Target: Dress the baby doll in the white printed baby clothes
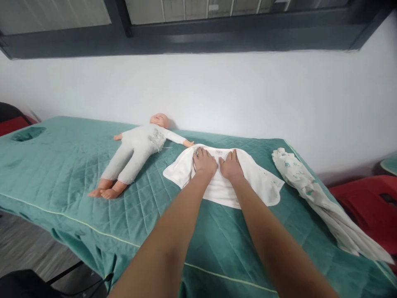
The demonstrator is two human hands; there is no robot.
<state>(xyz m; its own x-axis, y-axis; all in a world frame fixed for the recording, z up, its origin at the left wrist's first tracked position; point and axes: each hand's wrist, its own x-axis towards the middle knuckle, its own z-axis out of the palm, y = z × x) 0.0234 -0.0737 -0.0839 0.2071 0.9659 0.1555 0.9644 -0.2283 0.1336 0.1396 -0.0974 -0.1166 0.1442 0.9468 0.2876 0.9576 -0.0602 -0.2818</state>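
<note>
A white baby top (221, 192) lies spread on the green quilted cover, its small printed label (218, 152) showing at the neck. My left hand (205, 162) rests on its left part, fingers stretched out over the cloth. Beside it, my right hand (231, 165) presses on the right part near the neck, fingers extended and thumb apart. Neither hand visibly grips the fabric, though the fingertips partly sink among its folds. Left of the top, a baby doll (136, 145) in a white body lies on its back, one hand almost touching the collar edge.
The bed (93, 215) has a green cover and stands against a white wall (248, 95). A printed white cloth (299, 178) lies bunched along the right edge. Beyond that edge is a red chair (366, 203). A face hole (28, 133) opens at the far left.
</note>
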